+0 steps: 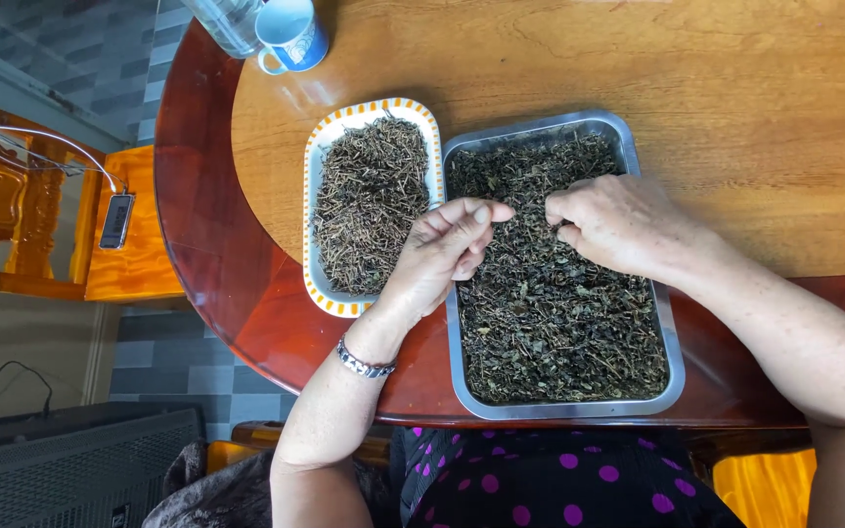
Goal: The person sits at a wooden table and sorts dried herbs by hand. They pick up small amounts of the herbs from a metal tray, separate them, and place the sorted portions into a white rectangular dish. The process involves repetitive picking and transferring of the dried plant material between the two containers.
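Observation:
A steel tray (675, 362) full of dark dried leaves (550, 313) lies on the round wooden table. Left of it a white plate with an orange-dotted rim (317, 147) holds a heap of dried stalks (369, 200). My left hand (442, 249) hovers over the steel tray's left edge with fingers pressed together, pinching a few bits. My right hand (618, 220) rests on the leaves in the tray's upper part, fingertips curled into them. A metal bracelet (364, 362) circles my left wrist.
A blue and white mug (290, 34) and a clear glass container (222, 20) stand at the table's far left edge. A wooden chair with a small device and cable (115, 220) stands left of the table. Tiled floor lies below.

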